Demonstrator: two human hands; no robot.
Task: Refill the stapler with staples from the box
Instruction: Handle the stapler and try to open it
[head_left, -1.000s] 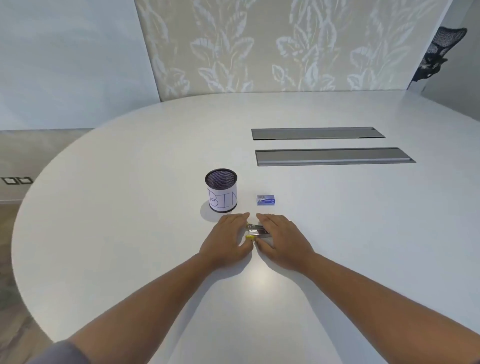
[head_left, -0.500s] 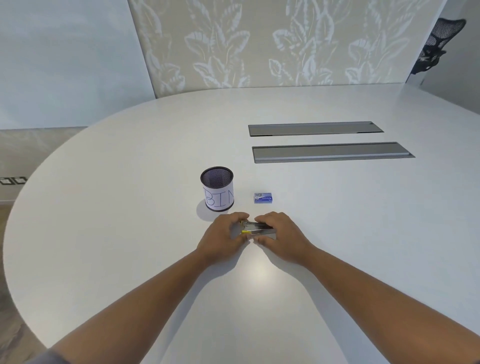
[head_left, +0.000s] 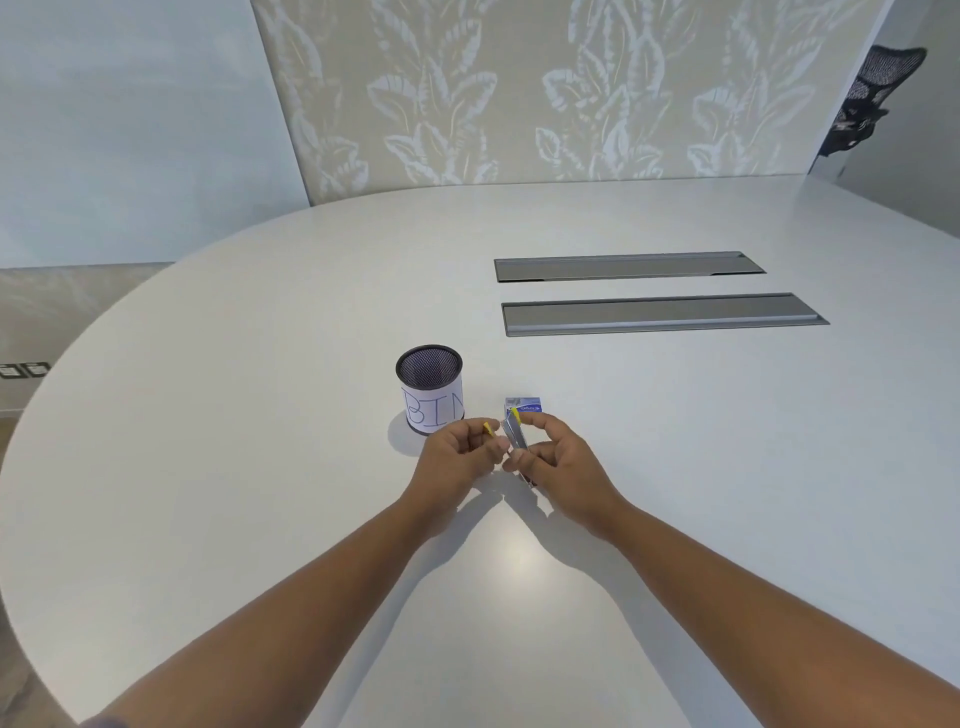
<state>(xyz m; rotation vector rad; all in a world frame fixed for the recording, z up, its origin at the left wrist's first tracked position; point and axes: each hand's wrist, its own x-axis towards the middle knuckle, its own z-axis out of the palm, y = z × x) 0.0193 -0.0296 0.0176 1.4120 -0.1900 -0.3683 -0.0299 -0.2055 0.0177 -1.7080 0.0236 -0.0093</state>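
A small grey metal stapler (head_left: 514, 435) with yellow parts is held up off the white table (head_left: 260, 467) between both hands. My left hand (head_left: 460, 457) grips its left side, where a yellow tip shows by the fingers. My right hand (head_left: 561, 465) holds the right side, with the grey top part tilted upward. The small blue staple box (head_left: 530, 405) lies on the table just beyond the stapler, partly hidden behind it. Whether the box is open is unclear.
A black mesh cup (head_left: 430, 387) with a white label reading "BIN" stands left of the box, just beyond my left hand. Two long grey cable hatches (head_left: 660, 313) lie in the table further back right. A black chair (head_left: 872, 98) stands at the far right.
Both hands have lifted the stapler off the table, and its top part now stands swung upward. Earlier it lay flat under my fingers.
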